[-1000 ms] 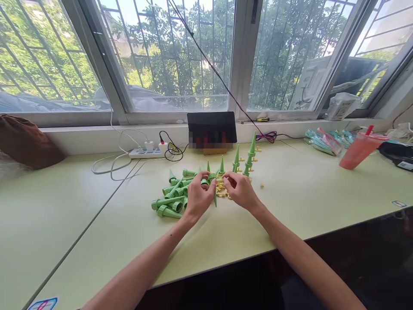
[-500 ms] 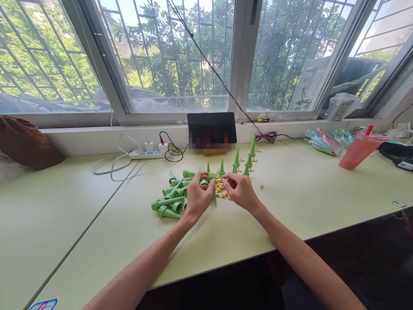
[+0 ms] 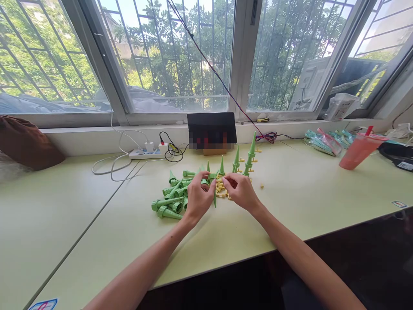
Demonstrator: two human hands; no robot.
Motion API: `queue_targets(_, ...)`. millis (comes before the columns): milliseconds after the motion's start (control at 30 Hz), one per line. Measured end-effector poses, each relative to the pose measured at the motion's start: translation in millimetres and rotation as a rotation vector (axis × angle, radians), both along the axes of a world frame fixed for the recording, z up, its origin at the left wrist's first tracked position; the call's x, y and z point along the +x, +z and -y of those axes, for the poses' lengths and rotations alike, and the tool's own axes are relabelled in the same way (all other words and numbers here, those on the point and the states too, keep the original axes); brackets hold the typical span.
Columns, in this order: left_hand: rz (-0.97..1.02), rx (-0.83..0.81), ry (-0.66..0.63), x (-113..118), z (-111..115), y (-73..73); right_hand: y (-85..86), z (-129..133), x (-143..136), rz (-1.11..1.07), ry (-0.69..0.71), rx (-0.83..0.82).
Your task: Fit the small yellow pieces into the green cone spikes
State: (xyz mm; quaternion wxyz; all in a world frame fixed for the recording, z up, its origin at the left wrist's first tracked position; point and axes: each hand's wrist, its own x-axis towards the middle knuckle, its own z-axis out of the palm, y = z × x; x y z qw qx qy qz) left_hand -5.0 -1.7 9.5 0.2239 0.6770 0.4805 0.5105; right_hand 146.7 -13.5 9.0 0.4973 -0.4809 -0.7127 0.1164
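Note:
My left hand [image 3: 199,196] is closed around the cap end of a green watering spike [image 3: 214,199], whose point hangs downward. Close to its right side, my right hand [image 3: 241,190] pinches a small yellow valve [image 3: 220,180] against that cap; whether it sits inside the cap is too small to tell. Beneath and between the hands lie several loose yellow valves [image 3: 221,189]. A heap of green spikes [image 3: 171,201] lies left of my left hand. Beyond my right hand, stacked green spikes [image 3: 250,158] stand point up with yellow valves sticking out sideways.
A dark tablet [image 3: 212,128] leans at the back by the window. A white power strip [image 3: 137,154] with cables is behind the heap. To the right stand a red cup [image 3: 359,151] with a straw and plastic packets [image 3: 322,142]. One yellow piece [image 3: 262,186] lies apart.
Both hands stay nearly in place over the same spot. The held spike and the right fingers have shifted very slightly to the right.

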Motion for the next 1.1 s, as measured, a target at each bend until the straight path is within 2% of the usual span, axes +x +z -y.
queue_targets(1100,-0.028,0.024,-0.014,-1.5,-3.8,-3.7,-3.1,-2.6,1.0,0.02,0.029,-0.016)
